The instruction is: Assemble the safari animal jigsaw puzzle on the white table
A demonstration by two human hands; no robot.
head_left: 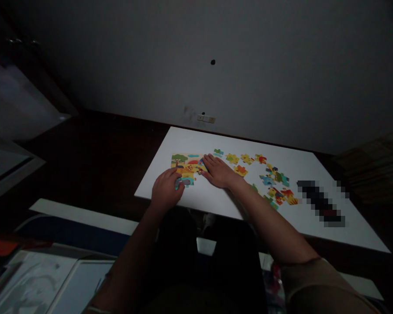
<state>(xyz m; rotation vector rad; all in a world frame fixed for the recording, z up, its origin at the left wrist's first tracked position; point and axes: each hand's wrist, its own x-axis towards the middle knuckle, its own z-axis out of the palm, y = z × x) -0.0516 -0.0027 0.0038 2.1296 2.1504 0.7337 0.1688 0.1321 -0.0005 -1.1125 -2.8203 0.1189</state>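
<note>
A partly joined jigsaw puzzle [186,169] lies on the white table, showing a tree, a red sun and a grey animal. My left hand [166,188] rests at its lower left edge, the thumb apart from the bent fingers and touching the puzzle by the grey animal. Across the puzzle's right side my right hand [218,172] lies flat with the fingers stretched out, covering some of that part. Loose puzzle pieces [246,158] are spread to the right of my right hand. A few of them are partly hidden behind my right forearm.
The white table [334,174] stands in front of a grey wall with a socket plate [206,118]. A dark, pixelated long object [321,204] lies at the table's right. Below the left of the table are a pale ledge [85,216] and papers or boxes [29,279].
</note>
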